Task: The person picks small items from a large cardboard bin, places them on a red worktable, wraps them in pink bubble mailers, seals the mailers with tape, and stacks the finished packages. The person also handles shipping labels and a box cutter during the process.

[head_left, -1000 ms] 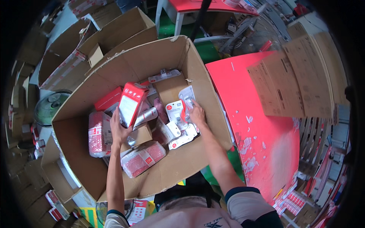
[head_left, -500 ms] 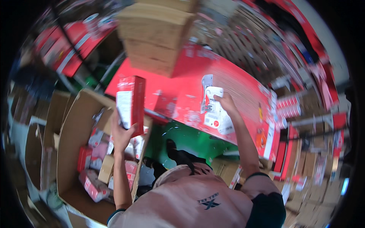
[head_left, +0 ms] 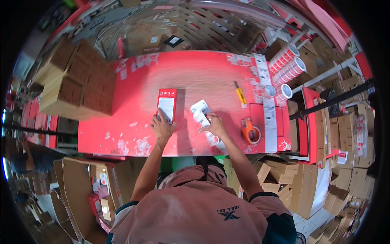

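On the red-topped table (head_left: 134, 103), a narrow red box (head_left: 166, 99) with a white label stands or lies in front of me. My left hand (head_left: 163, 127) grips its near end, the index finger stretched along the label and the thumb at the right side. To the right of it, my right hand (head_left: 215, 125) is closed on white packaging cards (head_left: 200, 109) that lie overlapped and slanted. The fingers hide part of the cards.
Stacked brown cartons (head_left: 77, 85) stand at the table's left end. On the right are a yellow cutter knife (head_left: 240, 95), an orange tape dispenser (head_left: 248, 132) and tape rolls (head_left: 286, 67). An open carton (head_left: 75, 183) with packaged goods sits on the lower left.
My view has turned to face the table squarely. The red box has moved from above the open carton to the table with my left hand. The cards stay in my right hand.
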A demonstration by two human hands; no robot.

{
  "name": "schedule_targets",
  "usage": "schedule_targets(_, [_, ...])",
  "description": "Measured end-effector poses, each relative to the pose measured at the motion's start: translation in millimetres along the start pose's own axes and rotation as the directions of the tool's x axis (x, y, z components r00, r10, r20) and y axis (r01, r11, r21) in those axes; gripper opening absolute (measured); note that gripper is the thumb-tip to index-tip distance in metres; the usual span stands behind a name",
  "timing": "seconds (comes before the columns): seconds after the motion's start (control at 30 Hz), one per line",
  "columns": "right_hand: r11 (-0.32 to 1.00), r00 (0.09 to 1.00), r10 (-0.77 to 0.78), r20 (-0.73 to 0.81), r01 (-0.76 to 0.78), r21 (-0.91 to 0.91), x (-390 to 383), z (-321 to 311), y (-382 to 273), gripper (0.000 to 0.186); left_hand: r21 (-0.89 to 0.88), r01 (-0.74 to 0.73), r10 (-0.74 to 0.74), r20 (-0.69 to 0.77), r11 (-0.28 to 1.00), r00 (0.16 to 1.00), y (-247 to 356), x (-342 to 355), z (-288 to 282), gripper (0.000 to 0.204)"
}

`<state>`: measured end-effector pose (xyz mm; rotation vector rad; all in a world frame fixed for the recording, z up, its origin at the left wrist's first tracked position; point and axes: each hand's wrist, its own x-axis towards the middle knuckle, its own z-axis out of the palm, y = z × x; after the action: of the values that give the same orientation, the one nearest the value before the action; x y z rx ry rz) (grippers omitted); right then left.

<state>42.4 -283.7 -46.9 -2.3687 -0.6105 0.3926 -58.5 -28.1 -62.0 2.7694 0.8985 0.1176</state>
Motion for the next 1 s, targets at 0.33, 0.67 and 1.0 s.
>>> schedule_targets(0.33, [0.935,0.831,0.353,-0.430,-0.300,0.188,34,-61,112,0.033,-0.127,-0.291,0.317,0.309,0.948,0.897,119,30,7,0.119])
schedule_targets(0.67, [0.985,0.711,-0.105,-0.696,0.173,0.029,36,-80,65,0.017,0.241,-0.970,0.492,-0.842,-0.022,-0.221,491,139,-393,0.032])
schedule_targets(1.0, [0.926,0.704,0.096,-0.704,0.197,0.323,3,-91,12,0.048,0.118,-0.899,0.627,-0.754,0.421,0.195,543,234,-494,0.029])
